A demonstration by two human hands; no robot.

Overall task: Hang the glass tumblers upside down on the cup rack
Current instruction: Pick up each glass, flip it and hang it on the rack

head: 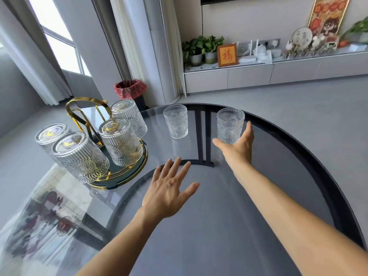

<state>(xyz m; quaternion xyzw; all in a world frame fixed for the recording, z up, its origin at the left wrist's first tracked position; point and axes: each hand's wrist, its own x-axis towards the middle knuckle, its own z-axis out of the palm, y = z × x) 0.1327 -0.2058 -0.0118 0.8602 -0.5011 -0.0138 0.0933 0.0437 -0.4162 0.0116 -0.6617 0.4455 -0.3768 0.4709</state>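
A gold cup rack (87, 105) with a dark green base stands at the left of the round glass table (278, 196). Several ribbed glass tumblers (121, 142) hang upside down on it. Two more tumblers stand upright on the table: one in the middle (176, 121), one to the right (230, 125). My right hand (238, 145) is around the lower part of the right tumbler, thumb on its left and fingers on its right, not clearly closed. My left hand (169, 190) hovers flat over the table with fingers spread, holding nothing.
A bin with a red liner (130, 89) stands on the floor beyond the table's far edge. A low white cabinet (258, 74) with plants and ornaments runs along the back wall. Curtains and a window are at the left.
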